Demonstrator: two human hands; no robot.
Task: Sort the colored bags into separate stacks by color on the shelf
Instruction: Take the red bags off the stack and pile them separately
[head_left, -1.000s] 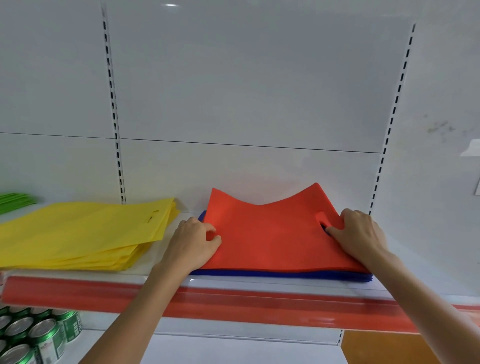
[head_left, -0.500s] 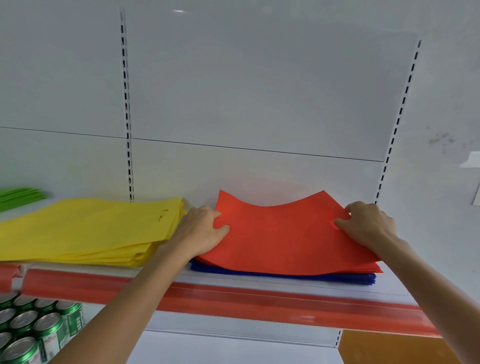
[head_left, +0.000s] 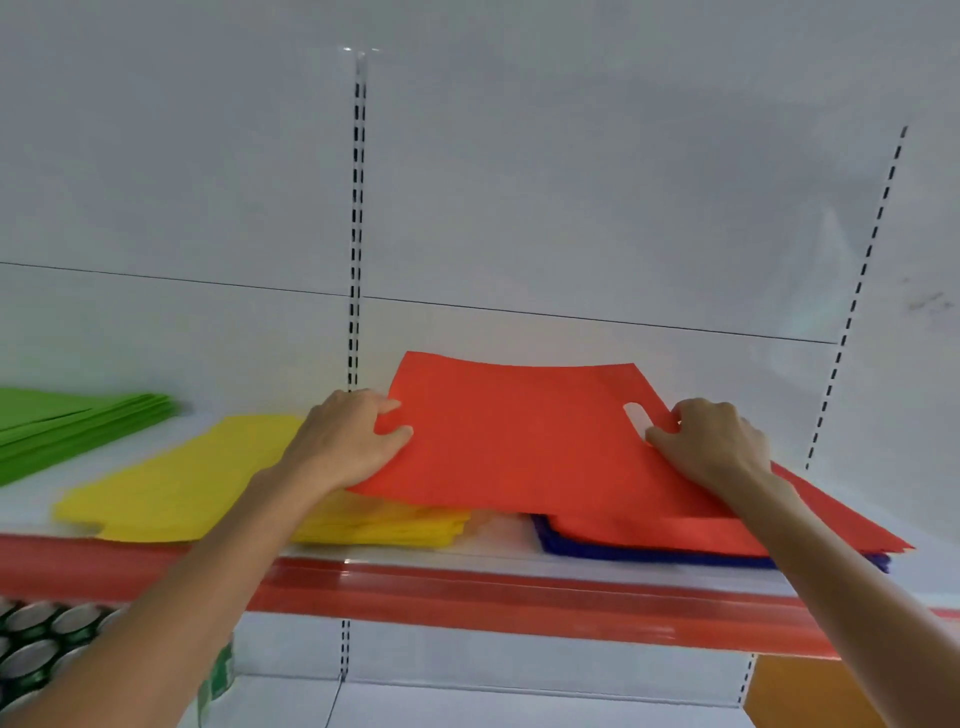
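A red bag with a cut-out handle is lifted off the shelf, its left edge over the yellow stack. My left hand pinches its left edge and my right hand grips its right side beside the handle hole. Under it lie more red bags on a stack of blue bags. A green stack lies at the far left of the shelf.
The white shelf has a red price rail along its front edge and a white back wall with slotted uprights. Green cans stand on the shelf below at the left. An orange panel shows at the lower right.
Both hands have lifted the top red bag off the blue stack and carried it up and to the left. The view has swung right, bringing the green stack into sight.
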